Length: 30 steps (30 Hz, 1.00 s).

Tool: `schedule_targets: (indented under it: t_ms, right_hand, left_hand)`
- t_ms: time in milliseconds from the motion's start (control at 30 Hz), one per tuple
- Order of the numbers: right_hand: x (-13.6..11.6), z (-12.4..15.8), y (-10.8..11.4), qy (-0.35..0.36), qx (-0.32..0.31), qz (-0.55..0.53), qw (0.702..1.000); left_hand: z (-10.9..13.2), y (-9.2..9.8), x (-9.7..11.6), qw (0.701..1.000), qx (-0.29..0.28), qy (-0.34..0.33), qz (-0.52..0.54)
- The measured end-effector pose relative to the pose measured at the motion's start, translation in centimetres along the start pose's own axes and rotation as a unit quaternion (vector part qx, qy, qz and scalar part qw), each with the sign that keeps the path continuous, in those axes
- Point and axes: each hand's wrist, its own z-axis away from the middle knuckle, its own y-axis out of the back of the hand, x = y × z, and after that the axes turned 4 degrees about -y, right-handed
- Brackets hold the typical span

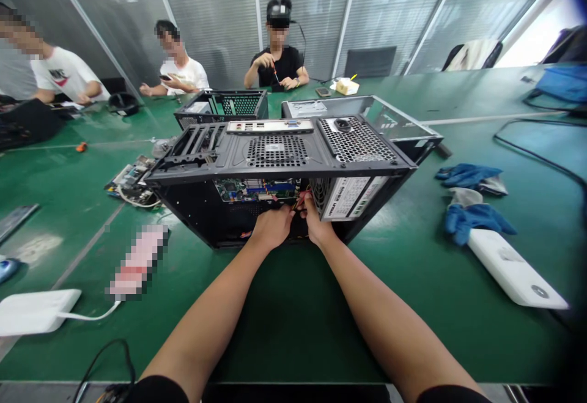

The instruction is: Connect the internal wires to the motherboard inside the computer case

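An open black computer case (275, 158) lies on its side on the green table (293, 305), its open face toward me. Both my hands reach inside it. My left hand (271, 227) is curled at the bundle of red and yellow cables (299, 201) below the motherboard (257, 188). My right hand (316, 222) is closed beside it, fingers pinched on the same cables next to the power supply (348, 195). The fingertips of both hands are partly hidden inside the case.
A second black case (224, 106) and a grey case shell (389, 122) stand behind. A loose circuit board (131, 183) lies left. Blue gloves (472, 198) and a white device (516, 271) lie right, a white box (34, 311) near left. Three people sit across the table.
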Motion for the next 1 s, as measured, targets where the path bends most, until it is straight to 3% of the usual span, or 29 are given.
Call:
schedule_targets:
  t_ms: [667,1000]
  right_hand:
    - [0.45,-0.31,-0.24,-0.001,0.011,-0.008,1.000]
    - [-0.14,-0.20,0.37,-0.009,-0.002,0.038,0.999]
  left_hand:
    - [0.26,0.36,0.52,0.999,-0.006,-0.014,-0.032]
    - [0.21,0.35,0.45,0.999,-0.007,-0.027,-0.027]
